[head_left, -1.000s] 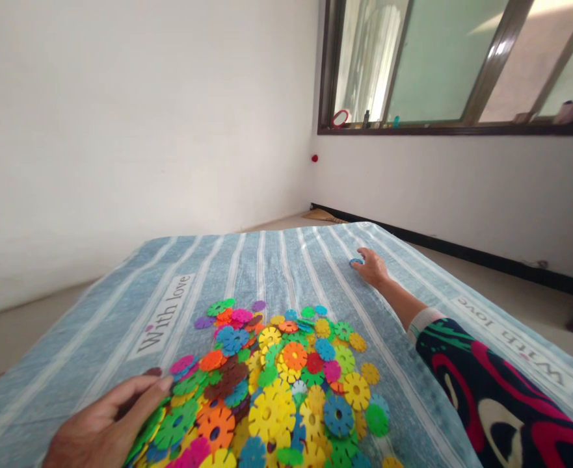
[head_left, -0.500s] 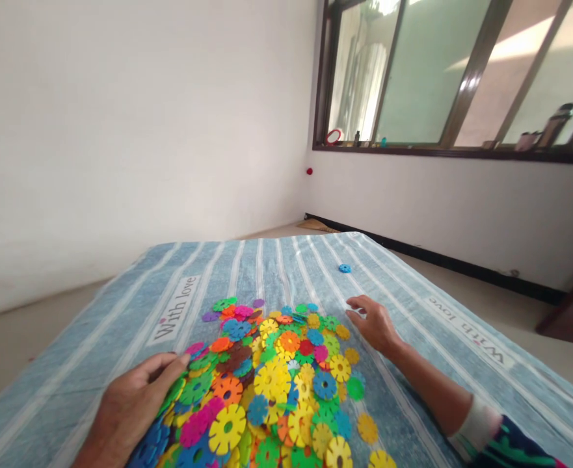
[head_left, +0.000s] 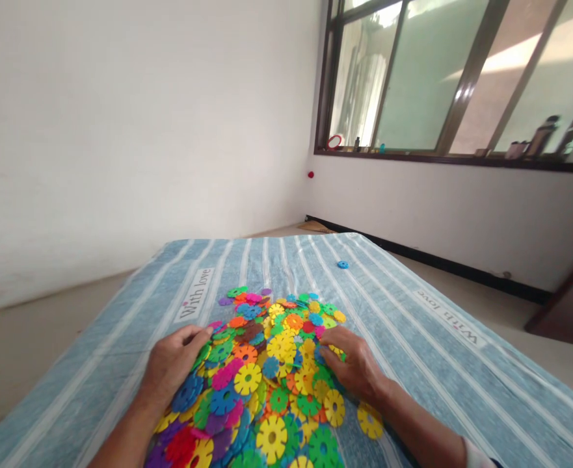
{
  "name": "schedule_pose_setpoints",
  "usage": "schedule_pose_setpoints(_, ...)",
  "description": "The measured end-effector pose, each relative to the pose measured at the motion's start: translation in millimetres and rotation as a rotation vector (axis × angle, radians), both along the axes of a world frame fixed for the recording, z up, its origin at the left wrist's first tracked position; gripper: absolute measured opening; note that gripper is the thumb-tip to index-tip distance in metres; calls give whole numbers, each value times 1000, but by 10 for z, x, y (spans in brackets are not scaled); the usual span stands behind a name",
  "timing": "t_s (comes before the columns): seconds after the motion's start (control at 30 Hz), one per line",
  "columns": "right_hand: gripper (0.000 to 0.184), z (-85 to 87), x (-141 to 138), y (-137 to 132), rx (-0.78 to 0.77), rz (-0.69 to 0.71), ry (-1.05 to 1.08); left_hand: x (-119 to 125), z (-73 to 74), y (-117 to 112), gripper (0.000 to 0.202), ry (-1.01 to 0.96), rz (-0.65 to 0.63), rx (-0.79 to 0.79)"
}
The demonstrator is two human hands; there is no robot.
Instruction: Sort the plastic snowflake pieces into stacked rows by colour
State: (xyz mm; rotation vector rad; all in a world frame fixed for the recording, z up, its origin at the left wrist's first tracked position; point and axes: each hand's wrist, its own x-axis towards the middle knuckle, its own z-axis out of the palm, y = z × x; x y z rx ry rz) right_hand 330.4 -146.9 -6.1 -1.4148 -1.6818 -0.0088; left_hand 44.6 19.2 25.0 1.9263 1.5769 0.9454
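Note:
A heap of colourful plastic snowflake discs [head_left: 271,377] lies on a blue striped sheet [head_left: 413,338]. My left hand [head_left: 172,364] rests palm-down on the heap's left edge, its fingers spread over green and blue discs. On the heap's right side my right hand [head_left: 354,367] lies with fingers curled onto the discs; I cannot make out whether it grips one. A single blue disc [head_left: 343,264] sits apart, far up the sheet.
The sheet carries "With love" lettering [head_left: 196,294] on the left and again on the right. White walls meet at a corner behind. A dark-framed window [head_left: 442,84] with small items on its sill runs along the right wall. Bare floor surrounds the mattress.
My right hand left the single blue disc far up the sheet and came back to the heap's right side. My left hand slid further onto the heap. The view tilted.

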Motion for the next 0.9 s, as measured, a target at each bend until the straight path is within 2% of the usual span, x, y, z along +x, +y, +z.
schedule_pose_setpoints(0.4,16,-87,-54,-59,-17,20,-66,-7,-37,-2,37,15,-15,3)
schedule_pose_setpoints(0.9,18,-108,-27,-66,-30,58,-118,-1,-48,6,37,15,-10,9)
